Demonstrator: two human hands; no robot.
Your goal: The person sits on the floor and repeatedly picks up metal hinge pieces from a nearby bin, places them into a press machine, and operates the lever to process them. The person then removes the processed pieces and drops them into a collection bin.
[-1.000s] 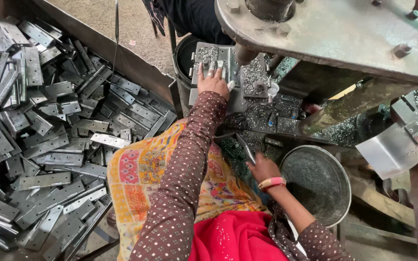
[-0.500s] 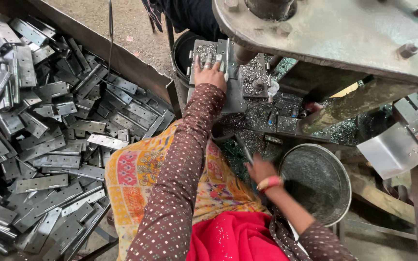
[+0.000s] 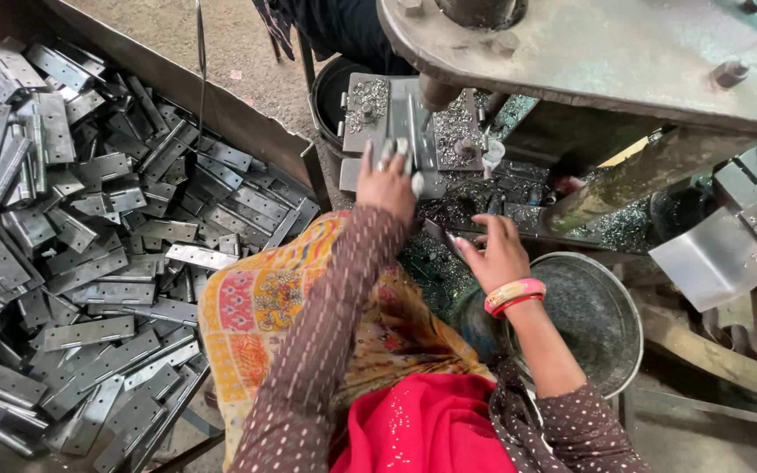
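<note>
Reaching forward, the left hand (image 3: 387, 182) presses fingers onto a metal hinge plate (image 3: 413, 131) on the press bed (image 3: 370, 109). The right hand (image 3: 494, 254) seemingly pinches another hinge leaf (image 3: 442, 236), above the steel bowl (image 3: 602, 320).

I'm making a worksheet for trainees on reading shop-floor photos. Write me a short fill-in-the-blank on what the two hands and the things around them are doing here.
1. The left hand rests on a metal hinge plate lying under the ____.
2. The right hand pinches a small metal ____.
3. A pink ____ sits on the right wrist.
4. The bin to the left holds loose metal ____.

Missing words: press; piece; bangle; hinges
</note>
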